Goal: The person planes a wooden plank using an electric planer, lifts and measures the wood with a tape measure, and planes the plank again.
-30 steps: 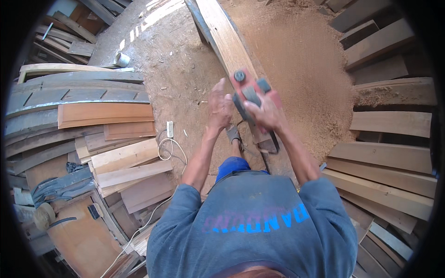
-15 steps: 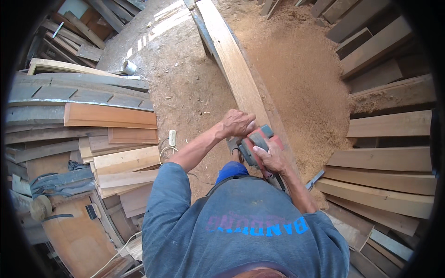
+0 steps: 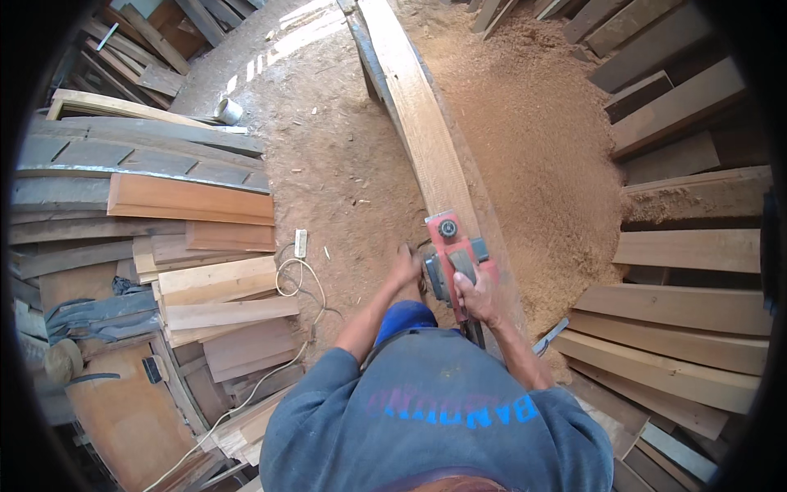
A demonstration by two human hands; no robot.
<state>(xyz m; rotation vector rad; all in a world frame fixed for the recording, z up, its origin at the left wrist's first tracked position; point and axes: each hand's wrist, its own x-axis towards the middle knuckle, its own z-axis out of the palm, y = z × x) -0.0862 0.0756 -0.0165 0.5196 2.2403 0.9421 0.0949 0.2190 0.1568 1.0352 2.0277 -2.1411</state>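
My right hand is wrapped round the rear handle of a red and black electric planer. The planer rests on the near end of a long, pale wooden board. A round black knob tops the front of the tool. To the left of the planer, my left hand hangs low, close to my blue-clad knee. Its fingers are partly hidden and blurred, and I cannot tell whether they touch anything.
Beneath the board runs a narrow bench. Sawdust heaps to its right, with stacked planks beyond. At left lie more boards, a white socket strip and a looping pale cord on the floor.
My left hand has come off the front of the planer and dropped back toward my knee, uncovering the knob. My right hand still grips the planer, now turned straighter along the board.
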